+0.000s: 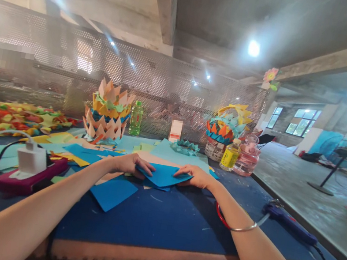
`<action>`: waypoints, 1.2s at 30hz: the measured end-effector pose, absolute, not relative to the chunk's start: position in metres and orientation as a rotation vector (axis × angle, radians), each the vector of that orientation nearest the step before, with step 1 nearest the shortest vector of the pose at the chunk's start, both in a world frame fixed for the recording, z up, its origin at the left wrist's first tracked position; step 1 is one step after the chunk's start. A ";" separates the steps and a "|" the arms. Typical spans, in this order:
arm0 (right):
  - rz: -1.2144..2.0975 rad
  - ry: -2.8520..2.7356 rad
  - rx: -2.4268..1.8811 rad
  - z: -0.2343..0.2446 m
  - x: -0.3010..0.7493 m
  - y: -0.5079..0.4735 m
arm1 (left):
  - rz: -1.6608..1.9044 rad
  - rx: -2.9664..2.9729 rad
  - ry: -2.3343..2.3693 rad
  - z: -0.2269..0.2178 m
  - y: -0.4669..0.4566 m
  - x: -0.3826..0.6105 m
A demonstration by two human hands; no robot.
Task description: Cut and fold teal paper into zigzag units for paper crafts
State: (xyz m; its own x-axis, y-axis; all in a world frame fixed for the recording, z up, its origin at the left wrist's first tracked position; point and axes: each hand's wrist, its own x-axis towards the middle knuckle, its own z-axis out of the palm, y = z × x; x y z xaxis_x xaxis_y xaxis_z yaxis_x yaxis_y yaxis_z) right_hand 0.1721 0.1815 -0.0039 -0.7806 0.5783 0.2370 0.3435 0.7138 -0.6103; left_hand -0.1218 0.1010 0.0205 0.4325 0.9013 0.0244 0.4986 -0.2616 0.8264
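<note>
Between my two hands is a blue paper sheet [162, 176], folded so that a point faces me. My left hand [130, 164] grips its left corner, with fingers on top. At the right corner my right hand [194, 177] pinches the paper; its thumb is partly hidden. Another blue sheet [114, 193] lies flat on the dark blue table [156, 228], near my left forearm. More blue paper shows just under the folded one. Behind my hands lie light blue sheets [157, 147] and a ring of teal folded paper [187, 147].
Stacked folded-paper crowns [107, 111] stand back left, with more [228, 122] back right beside a yellow bottle [230, 155] and a pink jug [247, 158]. A glue gun [291, 223] lies right. At left sit a power strip [30, 178] with a charger and a paper-piece heap [11, 117].
</note>
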 end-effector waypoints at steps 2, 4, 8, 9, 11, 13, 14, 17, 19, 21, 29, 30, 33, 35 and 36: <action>0.797 -2.512 -0.652 -0.003 0.173 0.182 | 0.677 1.818 1.226 0.020 0.101 -0.123; 0.789 -2.506 -0.673 -0.004 0.173 0.182 | 0.694 1.751 1.349 0.019 0.102 -0.124; 0.727 -2.461 -0.929 -0.005 0.174 0.181 | 0.743 1.754 1.581 0.019 0.105 -0.127; 0.733 -2.446 -0.987 -0.005 0.175 0.180 | 0.742 1.759 1.587 0.019 0.105 -0.128; 0.759 -2.423 -1.085 -0.005 0.176 0.179 | 0.709 1.777 1.575 0.020 0.106 -0.129; 0.779 -2.393 -1.171 -0.006 0.177 0.179 | 0.666 1.796 1.582 0.021 0.106 -0.128; 0.787 -2.384 -1.200 -0.006 0.177 0.179 | 0.658 1.804 1.592 0.022 0.106 -0.128; 0.767 -2.400 -1.234 -0.007 0.177 0.180 | 0.671 1.813 1.654 0.023 0.105 -0.124; 0.695 -2.438 -1.221 -0.007 0.175 0.180 | 0.681 1.831 1.688 0.022 0.105 -0.122; 0.603 -2.455 -1.203 -0.008 0.173 0.180 | 0.676 1.866 1.700 0.021 0.106 -0.121; 0.452 -2.446 -1.283 -0.013 0.169 0.179 | 0.644 1.953 1.775 0.015 0.112 -0.121; 0.449 -2.448 -1.288 -0.014 0.169 0.179 | 0.640 1.961 1.783 0.015 0.112 -0.121; 0.450 -2.446 -1.296 -0.015 0.168 0.178 | 0.624 1.984 1.799 0.014 0.113 -0.120; 0.446 -2.442 -1.306 -0.015 0.167 0.177 | 0.625 1.998 1.811 0.015 0.113 -0.119; 0.440 -2.441 -1.308 -0.015 0.167 0.176 | 0.625 2.005 1.816 0.015 0.113 -0.118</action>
